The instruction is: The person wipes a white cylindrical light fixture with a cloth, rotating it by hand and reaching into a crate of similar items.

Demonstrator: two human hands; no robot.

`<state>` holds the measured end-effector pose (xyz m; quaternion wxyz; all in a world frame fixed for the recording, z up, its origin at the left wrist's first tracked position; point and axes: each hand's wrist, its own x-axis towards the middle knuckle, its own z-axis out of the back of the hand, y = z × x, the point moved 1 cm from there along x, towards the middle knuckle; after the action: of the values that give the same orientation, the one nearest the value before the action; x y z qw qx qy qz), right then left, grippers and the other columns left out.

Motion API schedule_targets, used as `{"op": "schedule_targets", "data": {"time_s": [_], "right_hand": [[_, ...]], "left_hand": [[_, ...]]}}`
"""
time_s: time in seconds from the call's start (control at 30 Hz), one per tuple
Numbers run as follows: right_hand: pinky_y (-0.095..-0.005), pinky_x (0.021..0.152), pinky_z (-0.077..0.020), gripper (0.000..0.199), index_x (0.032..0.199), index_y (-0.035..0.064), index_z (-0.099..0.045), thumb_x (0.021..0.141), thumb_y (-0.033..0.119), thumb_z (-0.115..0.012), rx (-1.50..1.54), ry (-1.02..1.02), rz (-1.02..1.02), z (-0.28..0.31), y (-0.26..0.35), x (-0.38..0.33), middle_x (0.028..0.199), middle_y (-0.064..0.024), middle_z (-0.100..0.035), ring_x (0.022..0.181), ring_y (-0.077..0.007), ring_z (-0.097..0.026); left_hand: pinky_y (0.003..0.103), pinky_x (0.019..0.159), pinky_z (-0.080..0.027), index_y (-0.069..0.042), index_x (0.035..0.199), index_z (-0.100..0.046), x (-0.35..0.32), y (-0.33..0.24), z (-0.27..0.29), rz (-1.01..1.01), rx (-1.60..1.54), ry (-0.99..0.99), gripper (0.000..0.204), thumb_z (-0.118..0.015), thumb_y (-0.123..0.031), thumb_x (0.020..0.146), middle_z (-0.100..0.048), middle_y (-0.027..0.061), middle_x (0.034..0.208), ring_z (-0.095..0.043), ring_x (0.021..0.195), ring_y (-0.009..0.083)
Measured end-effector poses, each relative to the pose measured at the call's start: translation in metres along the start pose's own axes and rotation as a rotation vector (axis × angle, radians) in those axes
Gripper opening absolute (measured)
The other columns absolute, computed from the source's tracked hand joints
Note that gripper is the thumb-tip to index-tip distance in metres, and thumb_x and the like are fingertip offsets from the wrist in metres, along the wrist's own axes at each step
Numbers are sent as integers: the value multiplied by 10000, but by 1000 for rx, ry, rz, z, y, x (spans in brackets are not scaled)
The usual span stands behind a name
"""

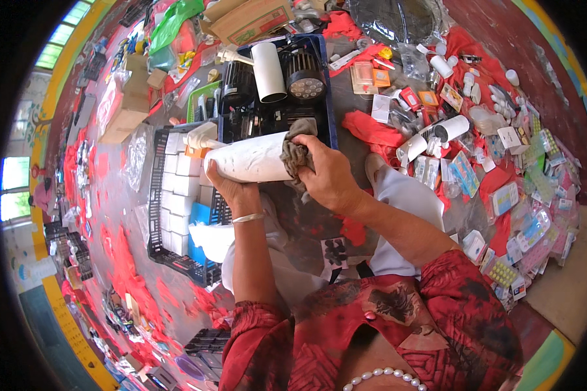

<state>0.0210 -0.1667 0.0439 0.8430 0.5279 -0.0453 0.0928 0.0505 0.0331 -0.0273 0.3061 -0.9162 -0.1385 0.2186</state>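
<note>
A white cylindrical spotlight [248, 158] with dark smudges on its side lies across in front of me, a pale bracket [203, 137] at its left end. My left hand [233, 190] is closed round that left end from below. At the other end, my right hand [329, 171] grips a grey-brown rag [296, 155] and presses it against the housing, so the rim there is hidden. Just beyond is a blue crate [326, 72] holding another white spotlight [269, 73] and black spotlights, one with several round lenses [304, 81] showing.
At the left stands a black basket [155, 199] of small white boxes. An open cardboard box [251, 23] lies past the crate. Loose packets, pill blister packs [502, 274] and red plastic sheets [375, 133] cover the floor at the right. A brown carton [127, 104] sits far left.
</note>
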Motion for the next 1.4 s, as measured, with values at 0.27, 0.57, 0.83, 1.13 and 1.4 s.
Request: {"op": "schedule_targets", "data": {"time_s": [0.27,0.57,0.83,1.13,1.4], "right_hand": [[-327,863,-500,301,1106,-49,-526,815,18,-559,1350,570,-608,-4,-36,8,1030,-124,-616,955,-216,-614],[-422,830,-516,402,1177,-17,-494,816,151,-549,1765,453,-438,34,-28,11,1087,-181,-591,927,-288,-624],[-410,795,-532,401,1185,-17,-490,828,155,-556,1636,365,-564,33,-17,19,1081,-178,-594,916,-274,-629],[-423,839,-512,456,1206,-15,-474,781,151,-481,1551,209,-465,60,-27,24,1088,-165,-595,941,-288,-619],[-322,839,-494,377,1129,-3,-537,754,32,-560,1271,340,-300,51,-2,18,1068,-106,-610,930,-235,-620]], "left_hand": [[411,889,-458,-75,1244,-420,-14,-14,-20,-96,111,64,581,-533,-428,797,-532,110,1134,-537,1042,272],[372,803,-521,15,1120,-497,-2,-22,-9,48,-114,88,401,-471,-273,841,-614,156,1009,-620,894,268],[417,860,-481,-29,1099,-532,32,-5,43,-310,677,304,451,-405,-368,830,-603,134,1062,-586,960,276],[436,847,-498,-25,1111,-526,35,2,50,283,-409,261,490,-356,-421,877,-611,150,1036,-599,933,298],[463,870,-475,-40,1154,-495,22,-7,37,223,-304,340,501,-364,-422,859,-596,151,1080,-579,984,318]]}}
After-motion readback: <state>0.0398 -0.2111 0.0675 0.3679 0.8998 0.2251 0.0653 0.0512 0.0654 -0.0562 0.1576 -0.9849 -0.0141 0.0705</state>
